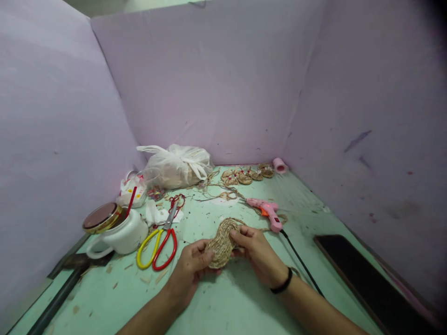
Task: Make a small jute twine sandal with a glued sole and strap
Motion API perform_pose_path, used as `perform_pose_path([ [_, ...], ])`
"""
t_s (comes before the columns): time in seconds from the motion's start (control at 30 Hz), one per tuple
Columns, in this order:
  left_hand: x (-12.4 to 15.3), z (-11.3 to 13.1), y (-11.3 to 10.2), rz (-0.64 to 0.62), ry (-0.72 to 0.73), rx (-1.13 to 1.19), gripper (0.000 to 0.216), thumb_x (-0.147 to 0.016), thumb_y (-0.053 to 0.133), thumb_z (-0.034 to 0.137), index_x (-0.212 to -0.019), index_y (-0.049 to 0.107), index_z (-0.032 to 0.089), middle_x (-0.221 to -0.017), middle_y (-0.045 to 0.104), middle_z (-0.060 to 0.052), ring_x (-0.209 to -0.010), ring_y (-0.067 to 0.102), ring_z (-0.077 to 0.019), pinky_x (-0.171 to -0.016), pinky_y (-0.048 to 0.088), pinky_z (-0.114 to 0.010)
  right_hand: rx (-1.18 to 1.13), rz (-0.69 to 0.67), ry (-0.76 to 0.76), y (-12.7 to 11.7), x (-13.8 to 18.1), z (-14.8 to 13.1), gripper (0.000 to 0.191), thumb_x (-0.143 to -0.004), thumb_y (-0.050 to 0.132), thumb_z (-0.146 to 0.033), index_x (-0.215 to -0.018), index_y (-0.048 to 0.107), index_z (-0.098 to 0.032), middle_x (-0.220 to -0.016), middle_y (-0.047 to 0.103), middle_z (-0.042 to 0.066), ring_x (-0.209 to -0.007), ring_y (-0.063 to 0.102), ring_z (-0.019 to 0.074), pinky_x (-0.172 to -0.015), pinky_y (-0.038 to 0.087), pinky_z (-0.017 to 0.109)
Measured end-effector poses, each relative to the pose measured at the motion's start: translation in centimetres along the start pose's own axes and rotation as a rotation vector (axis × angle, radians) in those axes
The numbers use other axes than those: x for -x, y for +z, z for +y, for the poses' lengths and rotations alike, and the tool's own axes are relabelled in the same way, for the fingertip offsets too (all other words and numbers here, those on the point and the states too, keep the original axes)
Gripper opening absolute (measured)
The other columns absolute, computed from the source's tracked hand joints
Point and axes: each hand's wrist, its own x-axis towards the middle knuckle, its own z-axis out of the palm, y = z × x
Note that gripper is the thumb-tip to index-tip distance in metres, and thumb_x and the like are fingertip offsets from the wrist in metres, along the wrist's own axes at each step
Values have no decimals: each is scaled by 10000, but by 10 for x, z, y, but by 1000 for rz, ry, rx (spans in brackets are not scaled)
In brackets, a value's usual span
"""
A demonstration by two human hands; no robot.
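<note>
Both of my hands hold a flat oval coil of jute rope (222, 243) just above the green table (223, 302). My left hand (190, 270) grips its lower left edge with curled fingers. My right hand (256, 251), with a black band on the wrist, pinches its right edge. A loose strand of jute runs from the coil toward the back. A pink glue gun (267, 211) lies just beyond my right hand, its black cord trailing to the right.
Scissors (159, 244) with yellow and red handles lie left of the coil, beside a white mug (120, 235) with a gold lid. A tied plastic bag (176, 165), several finished jute pieces (246, 174) and a pink roll (279, 165) sit at the back. A black phone (363, 279) lies right. Lilac cardboard walls enclose the table.
</note>
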Motion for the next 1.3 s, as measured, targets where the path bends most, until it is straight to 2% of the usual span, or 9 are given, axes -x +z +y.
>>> perform_pose_path([
  [0.13, -2, 1, -4, 143, 1, -125, 250, -624, 694, 259, -801, 615, 101, -664, 586, -35, -542, 520, -116, -446, 396, -208, 1, -52, 18, 4, 2, 2, 367, -621, 683, -449, -787, 618, -129, -744, 621, 43, -683, 569, 144, -613, 459, 250],
  [0.27, -8, 5, -13, 261, 10, -113, 197, -624, 669, 269, -692, 590, 102, -572, 551, -12, -462, 465, -79, -405, 343, -177, 294, -107, 92, 3, 2, 0, 405, -620, 634, -530, -649, 605, -127, -560, 567, 14, -485, 515, 122, -437, 411, 228],
  [0.4, -11, 12, -23, 308, -8, -59, 213, -615, 674, 291, -677, 569, 116, -567, 541, -2, -456, 476, -76, -393, 326, -166, 648, 255, -275, -7, 2, -6, 357, -703, 576, -465, -517, 557, -160, -456, 486, -15, -421, 434, 104, -428, 361, 229],
  [0.53, -8, 8, -21, 242, -63, -26, 230, -607, 685, 289, -715, 568, 123, -611, 557, -9, -501, 526, -102, -416, 362, -180, 718, 489, -502, -18, 2, -14, 214, -715, 592, -392, -782, 637, -193, -739, 643, 43, -661, 578, 184, -628, 457, 288],
  [0.7, -4, -1, -10, 115, -105, -62, 217, -590, 680, 244, -731, 585, 109, -609, 578, -24, -490, 505, -99, -424, 367, -188, 734, 235, -453, -19, 0, -17, 345, -717, 621, -325, -1048, 600, -231, -1127, 596, 72, -1091, 484, 252, -943, 344, 380],
  [0.83, -8, 4, -9, 142, -39, -22, 222, -566, 693, 199, -745, 603, 103, -620, 582, -24, -499, 467, -82, -419, 338, -174, 493, -7, -145, -16, -1, -10, 268, -662, 680, -350, -868, 624, -187, -820, 660, 62, -770, 597, 221, -695, 480, 347],
  [0.93, -13, 13, -14, 194, 41, 102, 333, -519, 722, 138, -835, 622, 108, -761, 621, -55, -614, 515, -104, -488, 374, -179, 193, -61, 64, -9, 1, -4, 274, -630, 712, -365, -763, 566, -176, -653, 616, 10, -555, 549, 141, -492, 467, 261],
  [1.1, -16, 17, -19, 200, 68, 132, 293, -525, 732, 140, -804, 660, 84, -734, 618, -55, -558, 483, -75, -494, 351, -183, -131, -113, 221, 8, 11, 5, 299, -605, 750, -306, -757, 546, -150, -699, 626, 16, -598, 566, 113, -541, 486, 231],
  [1.3, -14, 4, -15, 150, 23, 5, 242, -552, 711, 199, -749, 646, 74, -604, 591, -34, -468, 445, -62, -429, 293, -182, -169, -110, 193, 13, 11, 19, 329, -592, 761, -319, -777, 544, -155, -687, 621, 6, -593, 565, 105, -624, 489, 256],
])
